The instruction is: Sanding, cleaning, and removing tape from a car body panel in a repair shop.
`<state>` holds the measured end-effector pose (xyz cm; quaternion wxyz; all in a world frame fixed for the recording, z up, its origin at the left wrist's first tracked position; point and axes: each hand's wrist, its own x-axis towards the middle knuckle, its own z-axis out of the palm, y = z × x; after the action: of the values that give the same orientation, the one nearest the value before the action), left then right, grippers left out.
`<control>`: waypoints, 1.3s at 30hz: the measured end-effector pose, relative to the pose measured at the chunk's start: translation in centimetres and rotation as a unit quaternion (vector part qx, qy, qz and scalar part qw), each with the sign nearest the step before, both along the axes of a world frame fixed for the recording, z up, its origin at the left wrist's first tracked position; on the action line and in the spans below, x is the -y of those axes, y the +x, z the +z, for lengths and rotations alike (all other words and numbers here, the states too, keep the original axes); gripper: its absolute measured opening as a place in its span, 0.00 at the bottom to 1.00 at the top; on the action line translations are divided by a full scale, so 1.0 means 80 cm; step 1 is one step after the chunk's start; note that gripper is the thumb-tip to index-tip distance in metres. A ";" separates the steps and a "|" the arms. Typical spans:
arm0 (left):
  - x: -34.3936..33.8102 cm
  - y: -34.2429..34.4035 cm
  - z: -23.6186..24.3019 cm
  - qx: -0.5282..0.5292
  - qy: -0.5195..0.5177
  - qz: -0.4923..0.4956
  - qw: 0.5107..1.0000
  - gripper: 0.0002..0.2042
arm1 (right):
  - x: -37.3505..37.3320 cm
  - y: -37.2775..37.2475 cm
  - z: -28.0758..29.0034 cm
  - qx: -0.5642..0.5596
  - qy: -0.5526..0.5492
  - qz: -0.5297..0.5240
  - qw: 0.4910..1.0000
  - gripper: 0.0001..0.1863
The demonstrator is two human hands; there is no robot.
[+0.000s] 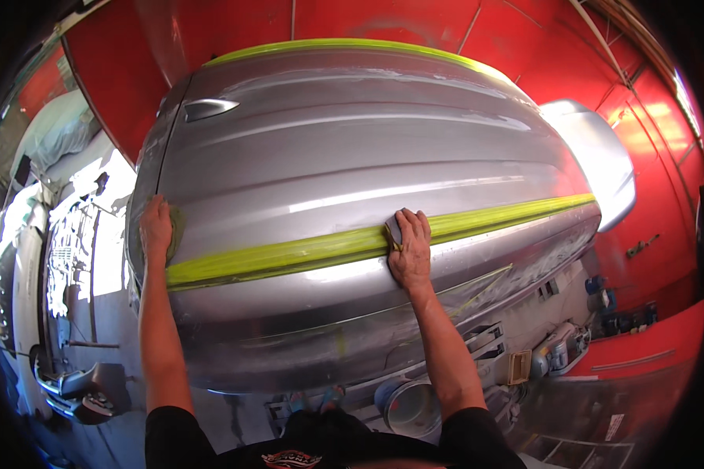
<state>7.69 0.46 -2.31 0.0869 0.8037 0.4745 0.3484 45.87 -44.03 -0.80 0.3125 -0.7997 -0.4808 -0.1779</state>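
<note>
A silver-grey car roof (352, 148) stretches across the view, with a wide yellow-green strip of masking tape (289, 253) along its near side. My right hand (412, 254) rests on that strip near the middle, fingers curled round a small grey folded piece (394, 231) that looks like sandpaper. At the roof's left end, my left hand (156, 229) presses down with bent fingers. An olive-green pad (177, 233) shows from under its palm, partly hidden by the hand.
Along the roof's far side runs another yellow-green tape line (352, 44). A fin antenna (210, 108) rises at the far left. Below right stand a bucket (411, 408) and a wooden box (519, 366). A car bumper (86, 392) lies on the left floor. Red walls (414, 19) stand behind.
</note>
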 end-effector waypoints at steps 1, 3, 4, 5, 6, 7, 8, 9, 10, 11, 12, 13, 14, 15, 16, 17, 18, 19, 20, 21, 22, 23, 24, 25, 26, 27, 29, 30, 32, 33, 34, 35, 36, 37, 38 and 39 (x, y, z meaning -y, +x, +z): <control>0.000 0.004 -0.002 0.002 0.000 -0.006 1.000 0.19 | 0.001 0.000 0.002 0.003 -0.005 -0.006 1.000 0.40; 0.001 0.009 -0.002 0.004 -0.004 0.000 1.000 0.19 | 0.003 0.002 -0.001 0.008 -0.002 -0.013 1.000 0.39; 0.003 0.011 -0.001 0.006 -0.003 -0.003 1.000 0.19 | 0.004 0.003 -0.003 0.010 0.002 -0.016 1.000 0.39; 0.005 0.012 -0.001 0.011 -0.012 -0.001 1.000 0.20 | 0.006 0.003 -0.005 0.011 0.004 -0.019 1.000 0.37; 0.007 0.014 -0.001 0.015 -0.019 0.002 1.000 0.20 | 0.006 0.003 -0.004 0.012 0.005 -0.021 1.000 0.37; 0.008 0.015 0.000 0.016 -0.019 -0.001 1.000 0.20 | 0.007 0.002 -0.004 0.010 0.003 -0.024 1.000 0.37; 0.010 0.017 0.000 0.019 -0.022 0.002 1.000 0.20 | 0.008 0.002 -0.003 0.007 0.000 -0.027 1.000 0.36; 0.010 0.016 0.000 0.021 -0.025 0.007 0.999 0.20 | 0.008 0.000 -0.002 0.001 0.003 -0.026 1.000 0.36; 0.010 0.016 -0.001 0.021 -0.025 0.006 0.999 0.20 | 0.008 0.000 -0.001 0.001 0.004 -0.027 1.000 0.36; 0.010 0.016 -0.001 0.016 -0.022 0.008 1.000 0.20 | 0.008 0.001 0.000 -0.001 0.006 -0.026 1.000 0.36; 0.006 0.011 -0.002 0.010 -0.019 0.012 1.000 0.20 | 0.006 -0.002 0.002 -0.004 0.009 -0.022 1.000 0.36; 0.001 0.005 -0.004 0.009 -0.018 0.014 1.000 0.20 | 0.003 -0.004 0.004 -0.005 0.010 -0.020 1.000 0.36; -0.003 -0.002 -0.006 0.013 -0.005 0.011 1.000 0.20 | -0.002 -0.006 0.006 -0.007 0.009 -0.014 1.000 0.36; -0.006 -0.013 -0.008 0.019 0.007 0.010 1.000 0.20 | -0.007 -0.009 0.007 -0.007 0.007 -0.006 1.000 0.36; 0.004 -0.005 -0.003 0.019 0.004 0.016 1.000 0.20 | -0.006 -0.007 0.004 -0.007 0.004 0.001 1.000 0.36; 0.012 0.011 0.000 0.008 0.003 0.021 1.000 0.20 | -0.001 -0.003 -0.001 0.001 0.004 -0.014 1.000 0.36; 0.023 0.024 0.008 -0.002 0.002 0.029 1.000 0.20 | 0.007 0.003 -0.003 0.009 0.005 -0.025 1.000 0.36; 0.020 0.023 0.008 0.001 0.017 0.023 1.000 0.19 | 0.009 0.004 -0.001 0.006 0.011 -0.026 1.000 0.36; 0.013 0.021 0.005 0.005 0.033 0.015 0.999 0.19 | 0.006 0.003 0.000 0.014 0.011 -0.021 1.000 0.35; 0.013 0.022 0.003 0.005 0.030 0.023 0.999 0.19 | 0.006 0.001 0.002 0.010 0.007 -0.022 1.000 0.36; 0.014 0.018 0.004 0.019 0.031 0.017 0.999 0.18 | 0.003 -0.001 0.002 0.005 0.004 -0.021 1.000 0.36; 0.015 0.016 0.004 0.033 0.032 0.011 0.999 0.18 | 0.001 -0.002 0.003 0.005 0.003 -0.011 1.000 0.36; 0.015 0.018 0.003 0.032 0.030 0.019 0.999 0.18 | 0.002 -0.002 0.004 0.007 0.000 -0.016 1.000 0.36; 0.015 0.016 0.004 0.036 0.039 0.011 0.999 0.17 | 0.001 -0.004 0.003 0.009 -0.001 -0.019 1.000 0.36; 0.015 0.014 0.004 0.039 0.048 0.003 0.998 0.17 | 0.000 -0.004 0.001 0.004 0.001 -0.021 1.000 0.36; 0.014 0.015 0.003 0.039 0.047 0.010 0.998 0.17 | 0.000 -0.004 0.002 0.008 -0.003 -0.024 1.000 0.36; 0.014 0.014 0.001 0.052 0.061 0.002 0.997 0.16 | -0.001 -0.006 0.003 0.012 -0.008 -0.020 1.000 0.36; 0.012 0.014 -0.001 0.050 0.060 0.009 0.997 0.16 | -0.002 -0.007 0.005 0.014 -0.010 -0.024 1.000 0.33; 0.010 0.013 -0.002 0.036 0.078 0.006 0.996 0.16 | -0.004 -0.007 0.006 0.016 -0.013 -0.024 1.000 0.31; 0.015 0.017 -0.002 0.035 0.074 0.007 0.997 0.16 | -0.001 -0.005 0.007 0.028 -0.014 -0.029 0.999 0.29; 0.018 0.020 0.002 0.031 0.075 0.010 0.997 0.16 | 0.000 -0.003 0.007 0.039 -0.012 -0.033 0.999 0.26; 0.022 0.023 0.006 0.027 0.075 0.012 0.997 0.15 | 0.001 0.001 0.003 0.054 -0.012 -0.033 0.998 0.24; 0.023 0.022 0.007 0.026 0.075 0.014 0.997 0.15 | 0.001 0.001 0.003 0.053 -0.012 -0.030 0.998 0.24; 0.024 0.021 0.008 0.024 0.076 0.016 0.997 0.15 | 0.001 0.001 0.002 0.053 -0.012 -0.032 0.998 0.24; 0.024 0.021 0.009 0.022 0.077 0.016 0.997 0.15 | 0.000 0.002 0.001 0.054 -0.012 -0.034 0.998 0.24; 0.027 0.024 0.012 0.021 0.075 0.016 0.997 0.15 | 0.004 0.004 0.001 0.062 -0.010 -0.035 0.997 0.23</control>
<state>9.58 -1.72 -1.38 0.0309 0.7925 0.4580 0.4015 46.22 -44.33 -0.72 0.2676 -0.8066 -0.4727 -0.2329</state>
